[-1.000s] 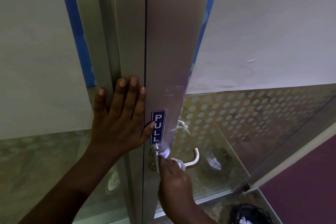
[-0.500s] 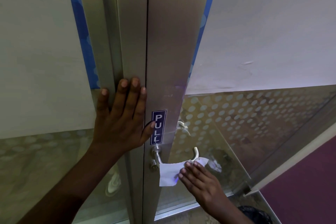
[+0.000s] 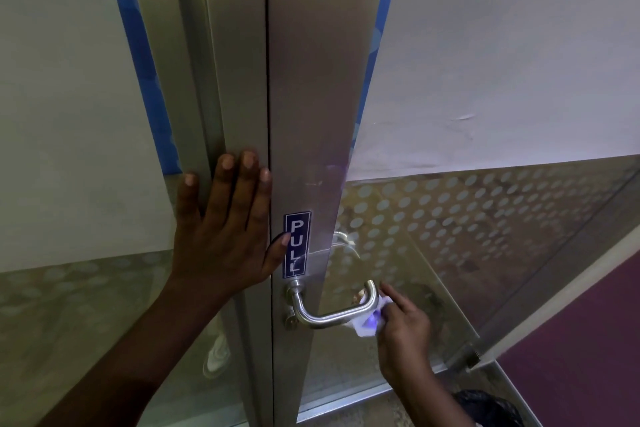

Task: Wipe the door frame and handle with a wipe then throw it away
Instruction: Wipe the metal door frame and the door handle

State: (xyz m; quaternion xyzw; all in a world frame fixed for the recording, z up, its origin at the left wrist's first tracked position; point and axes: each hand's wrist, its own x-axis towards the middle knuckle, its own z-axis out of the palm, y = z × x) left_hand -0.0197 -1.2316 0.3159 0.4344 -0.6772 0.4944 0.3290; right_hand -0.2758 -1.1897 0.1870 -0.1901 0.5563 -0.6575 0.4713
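Wipe (image 3: 365, 322): white, crumpled, w/ right hand (image 3: 405, 326) at handle (image 3: 332, 315) end.

The tall silver door frame (image 3: 322, 87) is looking like brushed metal, smooth with a soft satin shine. The curved silver lever handle (image 3: 332, 317) is showing a similar brushed steel finish, a little glossier on its bend. The small white wipe (image 3: 367, 324) is appearing as thin, crumpled paper or soft cloth; which one I cannot tell. The dark blue rectangular PULL sticker (image 3: 296, 244) is looking glossy. The glass panel with frosted matt dots (image 3: 467, 218) is reflecting light. The black bin bag (image 3: 491, 407) is shining like thin plastic.
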